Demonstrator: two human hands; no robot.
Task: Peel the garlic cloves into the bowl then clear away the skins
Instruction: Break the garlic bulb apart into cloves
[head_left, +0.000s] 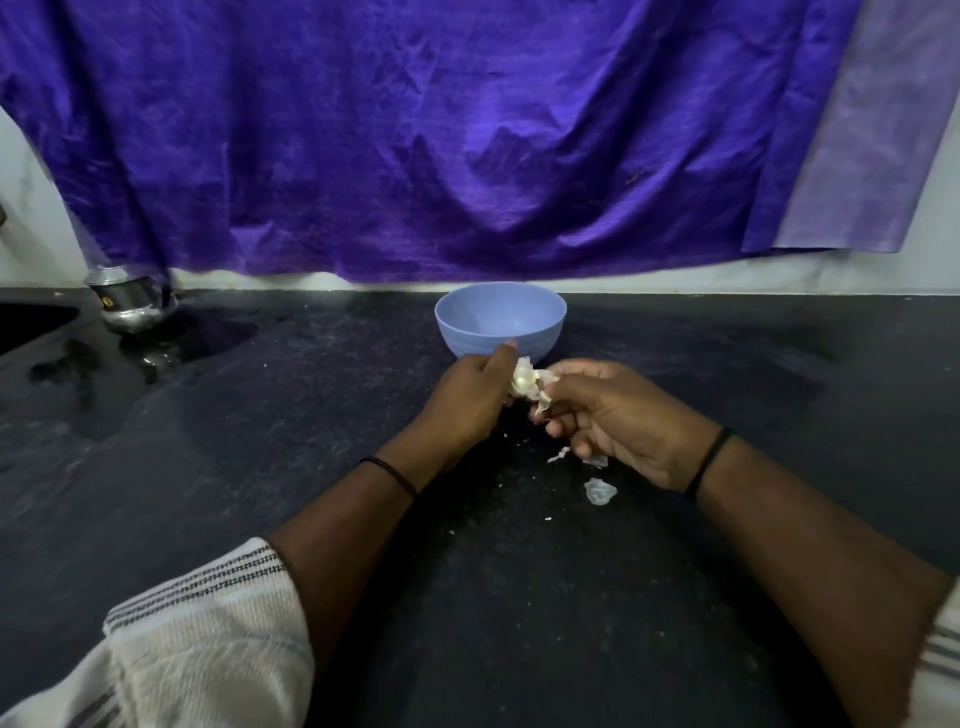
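Observation:
A pale blue bowl (500, 318) stands on the dark counter near the back wall; its inside looks empty. Just in front of it my left hand (470, 397) grips a white garlic piece (524, 383) with skin hanging from it. My right hand (618, 415) pinches the papery skin on the garlic's right side. Both hands hover a little above the counter. Loose skin pieces (599, 490) lie on the counter under and beside my right hand, with small flakes (558, 457) near them.
The dark stone counter (260, 467) stretches across the view. A steel pot (132, 304) sits at the back left beside a wet patch and a sink edge. A purple cloth (415, 145) hangs over the wall behind the bowl.

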